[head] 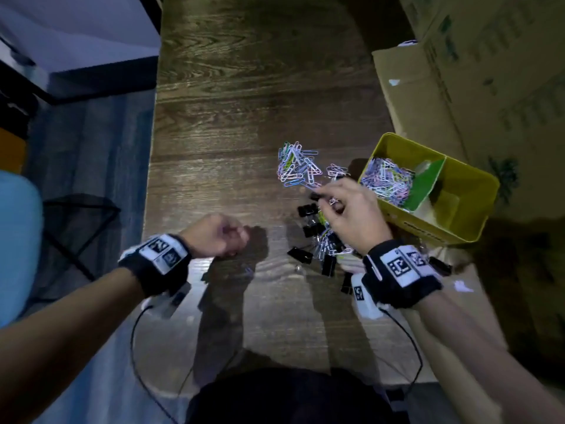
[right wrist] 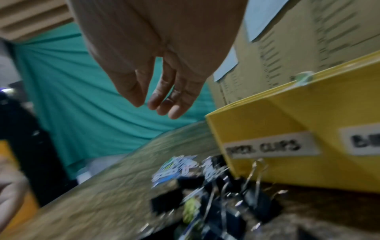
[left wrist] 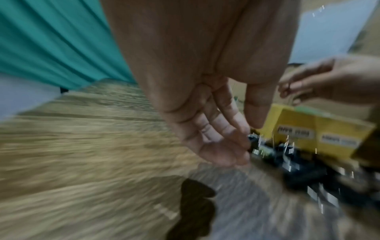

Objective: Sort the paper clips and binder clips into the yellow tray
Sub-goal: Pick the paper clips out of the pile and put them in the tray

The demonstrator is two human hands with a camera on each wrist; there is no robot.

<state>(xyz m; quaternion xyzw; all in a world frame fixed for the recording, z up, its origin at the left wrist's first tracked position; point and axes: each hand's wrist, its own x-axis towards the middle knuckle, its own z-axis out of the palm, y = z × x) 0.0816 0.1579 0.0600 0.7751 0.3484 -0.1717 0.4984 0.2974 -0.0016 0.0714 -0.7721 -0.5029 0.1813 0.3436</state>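
Right hand (head: pixel 345 209) hangs over the clutter with its fingers loosely bent and spread; the right wrist view shows nothing between them, so it looks released rather than gripping. Left hand (head: pixel 218 237) sits well away to its left, curled into a loose fist above the dark wood-grain surface (head: pixel 244 87); its own wrist view shows the fingers bent inward with nothing plainly held, though blur hides any small thing pinched there.

Judging by how things lie, the sorting is partly done. The yellow plastic tray with a green divider (head: pixel 477 179), just to the right of the right hand, already holds a heap of pastel wire paper clips (head: pixel 388 182) in its near-left compartment, which bears a label reading "CLIPS". The compartment beyond the divider looks free of clips, as far as the head view shows.

What is left: a loose pile of pastel paper clips (head: pixel 298 165) lies just ahead and left of the right hand's fingertips, and a scatter of black metal binder clips (head: pixel 315 240), mixed with a few more paper clips, lies under and just behind that hand, close to the tray's front wall. None of the binder clips appears sorted yet.

Brown cardboard boxes (head: pixel 458 71) stand beyond the tray.
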